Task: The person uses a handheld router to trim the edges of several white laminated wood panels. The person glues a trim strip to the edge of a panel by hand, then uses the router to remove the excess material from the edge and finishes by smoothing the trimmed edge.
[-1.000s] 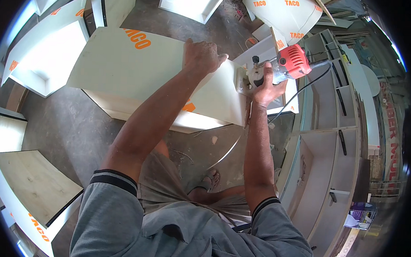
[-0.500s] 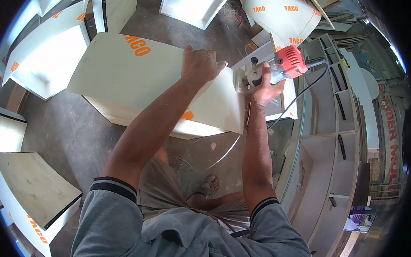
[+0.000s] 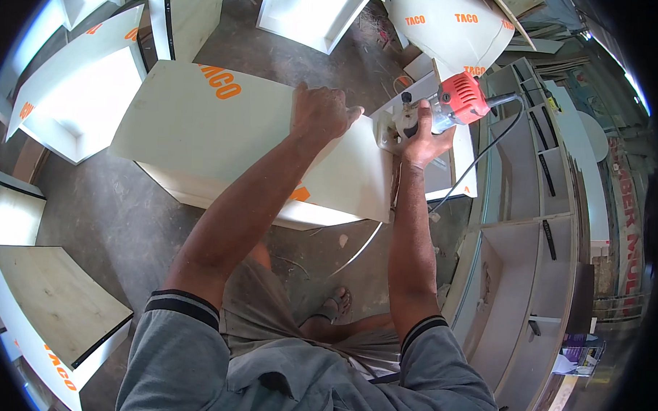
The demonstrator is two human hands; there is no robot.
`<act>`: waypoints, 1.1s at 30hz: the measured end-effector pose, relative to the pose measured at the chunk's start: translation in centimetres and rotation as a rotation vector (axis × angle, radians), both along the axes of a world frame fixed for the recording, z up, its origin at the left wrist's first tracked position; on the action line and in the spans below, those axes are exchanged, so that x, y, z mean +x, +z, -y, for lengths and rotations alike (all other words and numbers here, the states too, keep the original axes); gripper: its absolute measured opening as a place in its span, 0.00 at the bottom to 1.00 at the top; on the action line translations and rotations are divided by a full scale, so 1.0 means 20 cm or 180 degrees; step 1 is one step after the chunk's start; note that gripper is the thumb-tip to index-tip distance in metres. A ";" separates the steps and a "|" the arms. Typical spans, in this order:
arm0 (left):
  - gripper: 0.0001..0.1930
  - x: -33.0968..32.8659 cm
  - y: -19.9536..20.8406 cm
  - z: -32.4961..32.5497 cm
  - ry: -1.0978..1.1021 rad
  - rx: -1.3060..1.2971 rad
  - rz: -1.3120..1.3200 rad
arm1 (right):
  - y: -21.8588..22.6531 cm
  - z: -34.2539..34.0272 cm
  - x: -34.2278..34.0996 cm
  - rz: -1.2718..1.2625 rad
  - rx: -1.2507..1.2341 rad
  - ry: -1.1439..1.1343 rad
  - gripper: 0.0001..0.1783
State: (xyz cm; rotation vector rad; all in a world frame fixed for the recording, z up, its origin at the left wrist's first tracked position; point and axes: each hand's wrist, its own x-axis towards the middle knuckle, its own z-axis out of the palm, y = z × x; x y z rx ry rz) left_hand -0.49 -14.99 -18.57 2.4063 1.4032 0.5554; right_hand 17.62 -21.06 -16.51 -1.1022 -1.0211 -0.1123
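A white-faced box [image 3: 201, 125] with orange lettering lies before me, its broad panel upward. My left hand [image 3: 321, 112] is closed at its far edge, fingers curled over it and thumb pointing right. In my right hand [image 3: 426, 141] is a red and silver trim router [image 3: 456, 105], tilted on its side. Its base sits at the box's right end; the cutter is hidden. My right fingers wrap round the router body, with the thumb on top. Below the box's right corner, a thin pale strip [image 3: 360, 251] curves down toward the floor.
The router's dark cord [image 3: 483, 154] loops down to the right. A long open cabinet frame [image 3: 511, 284] stands along my right. White open boxes [image 3: 79, 102] stand at left and a white drawer [image 3: 303, 20] ahead. A wood-faced panel [image 3: 57, 297] lies at lower left. My sandalled foot [image 3: 338, 301] is below the box.
The box and my left hand sit slightly lower in the picture, nearer to me. The router and my right hand keep nearly the same place.
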 end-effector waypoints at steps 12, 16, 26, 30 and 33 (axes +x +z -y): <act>0.34 0.01 -0.05 0.00 -0.0010 0.0028 0.0018 | -0.05 -0.03 0.04 0.0012 -0.0116 -0.0073 0.22; 0.34 0.03 -0.06 -0.01 0.0018 -0.0131 -0.0184 | -0.07 -0.04 0.06 0.0052 -0.0198 -0.0157 0.22; 0.27 0.05 -0.09 -0.01 0.0097 0.0064 -0.0132 | -0.06 -0.04 0.05 -0.0002 -0.0248 -0.0185 0.24; 0.28 0.05 -0.10 -0.01 0.0076 0.0012 -0.0258 | -0.07 -0.05 0.03 -0.0062 -0.0278 -0.0111 0.24; 0.29 0.06 -0.12 -0.02 0.0057 0.0083 -0.0193 | -0.10 -0.09 0.09 -0.0073 -0.0247 -0.0154 0.25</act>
